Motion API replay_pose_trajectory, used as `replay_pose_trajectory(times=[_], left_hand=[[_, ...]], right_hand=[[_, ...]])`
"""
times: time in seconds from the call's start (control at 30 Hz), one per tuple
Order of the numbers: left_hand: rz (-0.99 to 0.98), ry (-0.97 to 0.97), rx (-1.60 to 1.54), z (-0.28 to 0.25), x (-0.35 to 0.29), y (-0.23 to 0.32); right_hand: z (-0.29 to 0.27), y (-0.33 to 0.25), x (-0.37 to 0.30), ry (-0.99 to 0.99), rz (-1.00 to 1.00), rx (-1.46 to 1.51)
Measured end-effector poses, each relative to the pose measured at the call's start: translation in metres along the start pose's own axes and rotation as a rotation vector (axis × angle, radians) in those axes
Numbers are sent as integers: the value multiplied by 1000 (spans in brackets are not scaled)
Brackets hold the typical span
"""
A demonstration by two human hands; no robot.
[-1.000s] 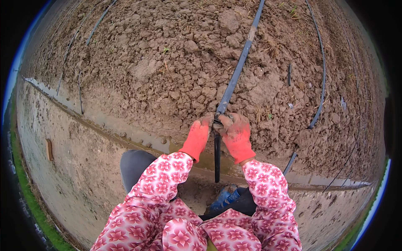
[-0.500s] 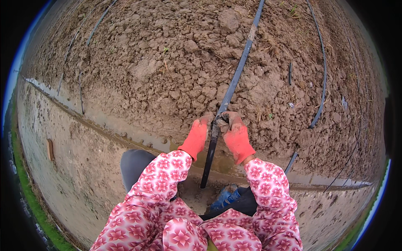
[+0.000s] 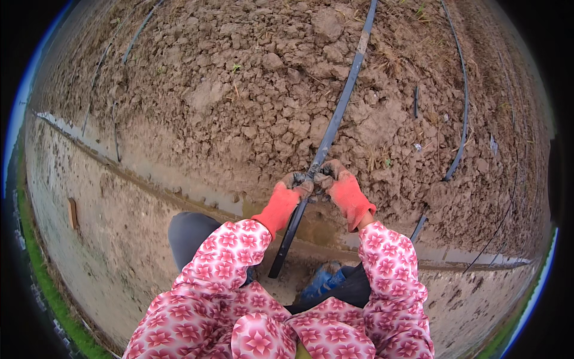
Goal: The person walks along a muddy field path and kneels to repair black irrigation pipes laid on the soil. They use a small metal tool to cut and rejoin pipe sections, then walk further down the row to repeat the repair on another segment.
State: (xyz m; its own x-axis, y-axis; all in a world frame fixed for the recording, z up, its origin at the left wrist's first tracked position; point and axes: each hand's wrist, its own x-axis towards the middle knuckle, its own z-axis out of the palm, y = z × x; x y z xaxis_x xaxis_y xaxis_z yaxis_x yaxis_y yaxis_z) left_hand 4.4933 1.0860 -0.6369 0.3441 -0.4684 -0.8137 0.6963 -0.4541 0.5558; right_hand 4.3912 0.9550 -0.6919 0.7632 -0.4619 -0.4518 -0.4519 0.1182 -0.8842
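A flat black drip hose (image 3: 338, 119) runs from the far soil down toward me, its loose end hanging over the muddy furrow. My left hand (image 3: 290, 190), in a red glove with dirty grey fingers, is closed round the hose. Against the hose from the other side, my right hand (image 3: 342, 185) pinches it with curled fingers, close beside the left. The fingertips nearly meet, and any small thing between them is hidden.
Cloddy brown soil (image 3: 239, 113) spreads ahead. Another black hose (image 3: 463, 119) lies to the right, partly buried, near a short piece of black tube (image 3: 415, 102). A wet furrow (image 3: 197, 197) crosses in front of me. A brown strip (image 3: 72, 213) lies at left.
My left hand has shifted a little right and lower, its fingers now over the hose. The right hand has moved slightly right. The hose's loose end has swung left.
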Motion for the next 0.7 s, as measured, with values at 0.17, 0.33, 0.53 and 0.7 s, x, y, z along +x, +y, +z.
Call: replay_pose_trajectory(times=[0.17,0.33,0.53,0.7], left_hand=[[313,-83,164,-30,30,-67],[246,124,160,-8,14,-43],[214,157,431,-8,7,-35],[201,108,217,-13,24,-53]], right_hand=[[-10,4,-3,-172,146,426],[-15,2,-7,-276,226,518],[-8,-31,-13,-143,312,433],[-25,-8,-5,-180,305,537]])
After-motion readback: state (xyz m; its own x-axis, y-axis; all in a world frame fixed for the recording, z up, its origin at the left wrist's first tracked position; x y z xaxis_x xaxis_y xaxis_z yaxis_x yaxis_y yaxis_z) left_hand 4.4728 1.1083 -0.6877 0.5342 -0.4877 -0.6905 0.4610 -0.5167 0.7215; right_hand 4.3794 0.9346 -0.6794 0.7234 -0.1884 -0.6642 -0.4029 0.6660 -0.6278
